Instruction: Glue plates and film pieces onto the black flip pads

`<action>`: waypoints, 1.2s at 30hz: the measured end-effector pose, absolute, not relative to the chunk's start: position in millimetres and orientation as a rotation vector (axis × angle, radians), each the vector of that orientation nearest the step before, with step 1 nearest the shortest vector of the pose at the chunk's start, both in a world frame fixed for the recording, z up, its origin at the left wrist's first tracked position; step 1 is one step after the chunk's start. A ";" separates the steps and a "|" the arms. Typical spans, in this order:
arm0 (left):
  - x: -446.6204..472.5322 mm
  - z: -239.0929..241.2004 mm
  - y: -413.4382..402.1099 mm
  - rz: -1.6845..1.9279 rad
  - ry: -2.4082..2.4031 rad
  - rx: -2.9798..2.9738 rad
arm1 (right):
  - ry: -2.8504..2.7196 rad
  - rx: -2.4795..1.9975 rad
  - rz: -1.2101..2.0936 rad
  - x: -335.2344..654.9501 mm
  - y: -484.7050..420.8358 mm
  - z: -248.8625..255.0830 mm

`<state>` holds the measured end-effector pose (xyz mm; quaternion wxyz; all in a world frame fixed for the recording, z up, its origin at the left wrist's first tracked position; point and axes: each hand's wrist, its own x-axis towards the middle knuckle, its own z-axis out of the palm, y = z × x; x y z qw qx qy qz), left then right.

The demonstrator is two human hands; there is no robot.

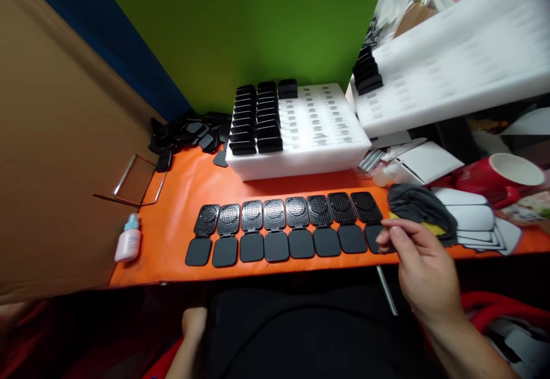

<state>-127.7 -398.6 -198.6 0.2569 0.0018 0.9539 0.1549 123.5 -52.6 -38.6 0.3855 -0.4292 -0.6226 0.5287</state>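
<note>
My right hand (429,267) is above the right end of a row, thumb and fingers pinched together. Whatever the pinch holds, if anything, is too small to make out. Beneath the fingertips lies the last of several black hinged cases (366,206), laid flat and opened, each with a round grid-patterned half and a smooth square half (277,246). My left hand (195,320) is low, below the table's front edge, beside my dark clothing; its fingers are hidden.
A white foam block (301,164) holds upright black pieces (244,121); a second foam block (451,64) stands right. Loose black parts (189,130) lie at the back left. A small pink bottle (128,240), wire stand (140,181), grey cloth (423,207) and red mug (481,181) flank the row.
</note>
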 end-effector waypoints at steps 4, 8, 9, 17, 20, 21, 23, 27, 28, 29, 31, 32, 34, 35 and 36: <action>-125.7 -186.5 -427.0 0.659 2.456 -0.088 | -1.799 -1.032 1.584 111.2 -75.9 -41.7; -109.1 -129.1 -434.3 0.915 2.307 0.020 | -2.053 -0.781 2.028 85.1 -116.6 -53.5; -102.6 -112.0 -428.2 0.953 2.264 0.058 | -2.091 -0.716 2.113 79.0 -127.6 -56.9; -55.5 -42.3 -325.3 0.953 2.027 0.517 | -1.770 -0.707 2.557 65.7 -166.7 -67.3; -45.4 -46.3 -290.5 0.943 2.000 0.693 | -1.616 -0.870 2.437 70.9 -153.1 -66.4; -42.3 -47.7 -280.0 0.932 2.006 0.764 | -1.581 -0.923 2.382 73.3 -146.6 -66.2; -36.6 -49.0 -260.8 0.919 2.016 0.920 | -1.549 -0.986 2.278 78.9 -132.1 -65.3; -31.4 -48.6 -226.8 0.859 2.063 1.260 | -1.729 -1.008 1.975 87.9 -96.3 -58.6; -31.7 -49.2 -218.5 0.809 2.098 1.355 | -1.829 -0.998 1.830 87.7 -85.3 -55.6; -32.4 -50.5 -210.3 0.747 2.141 1.451 | -1.944 -0.977 1.659 85.9 -73.5 -52.5; -34.4 -55.3 -193.9 0.639 2.215 1.632 | -2.180 -0.922 1.295 77.1 -48.9 -47.0; -35.4 -58.6 -186.1 0.611 2.244 1.715 | -2.296 -0.899 1.137 70.4 -37.0 -45.5; -36.4 -65.9 -172.3 0.604 2.287 1.844 | -2.510 -0.880 0.889 54.9 -16.6 -45.9; -36.4 -69.4 -166.7 0.603 2.307 1.885 | -2.601 -0.886 0.785 47.2 -8.8 -47.8; -36.3 -72.4 -162.2 0.590 2.327 1.909 | -2.685 -0.899 0.685 40.2 -2.6 -50.4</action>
